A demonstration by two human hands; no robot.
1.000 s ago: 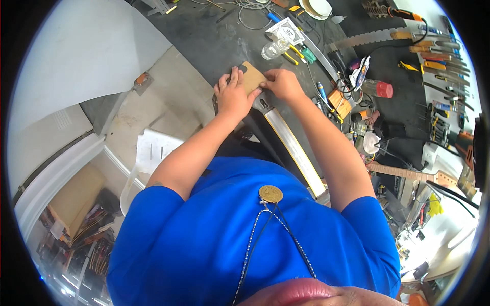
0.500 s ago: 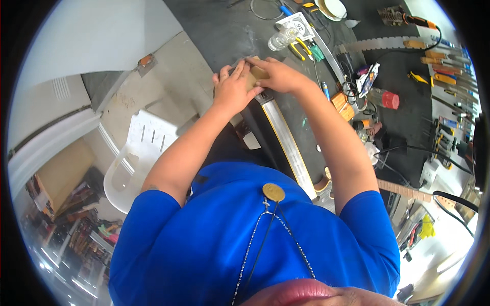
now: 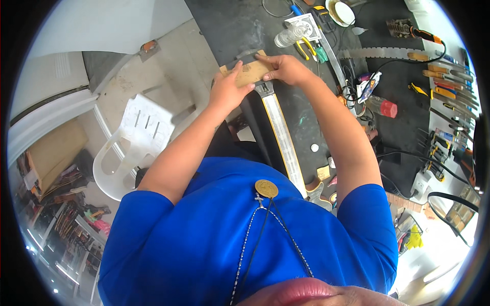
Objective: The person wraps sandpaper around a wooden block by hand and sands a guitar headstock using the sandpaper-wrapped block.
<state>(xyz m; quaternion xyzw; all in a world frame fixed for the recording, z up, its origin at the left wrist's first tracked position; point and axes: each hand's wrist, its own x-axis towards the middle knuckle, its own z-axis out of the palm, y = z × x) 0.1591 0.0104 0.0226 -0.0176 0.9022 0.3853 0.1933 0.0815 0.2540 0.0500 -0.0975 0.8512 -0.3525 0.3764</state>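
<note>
- Since the earlier frames the view has tilted: the white plastic chair [image 3: 138, 137] now sits fuller in the frame at 9 o'clock, while the hands and the block have shifted only slightly, so the same pressing work on the strip appears to be going on.
- The dark table [image 3: 240, 25] fills the upper frame from 12 to 3 o'clock, crowded with tools.
- A long pale strip [image 3: 280, 137], like a ruled bar or a fretboard, runs from the hands back toward the person's chest, along the table edge.
- The tan flat block [image 3: 250, 71], cardboard or wood, lies across the far end of that strip, just above centre at 12 o'clock.
- The left hand [image 3: 227, 92] is clamped on the block's near-left end, fingers curled over the edge.
- The right hand [image 3: 288, 69] grips the block's right end, thumb and fingers pinching it; the two hands sit apart, one at each end.
- Containers: a clear plastic bottle [image 3: 288, 36] lies on its side at 12 o'clock, contents not readable; a round white bowl [image 3: 341, 11] sits further out, with something brownish inside; a small red-capped bottle [image 3: 383, 107] lies at 2 o'clock.
- Yellow-handled pliers [image 3: 306, 48] lie just beside the clear bottle.
</note>
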